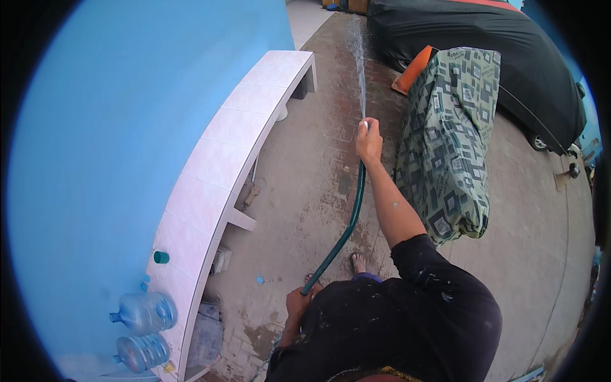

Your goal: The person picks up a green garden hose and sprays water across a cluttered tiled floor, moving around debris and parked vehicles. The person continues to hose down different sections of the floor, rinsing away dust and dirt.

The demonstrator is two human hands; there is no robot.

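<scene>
A dark green garden hose (347, 230) runs from my left hand, low by my body, up to my right hand. My right hand (369, 141) is stretched out ahead, its fingers closed round the hose end with the thumb near the opening. From there a jet of water (360, 63) sprays forward over the wet brick paving. My left hand (297, 303) grips the hose at my waist, its fingers wrapped round it. Past my left hand, the rest of the hose is mostly hidden by my body.
Along the blue wall stands a white tiled bench (219, 130) with large clear water jugs (147, 312) and a green cup (161, 257). To the right are a patterned covered object (449, 140), an orange cone (415, 69) and a black-covered car (484, 51).
</scene>
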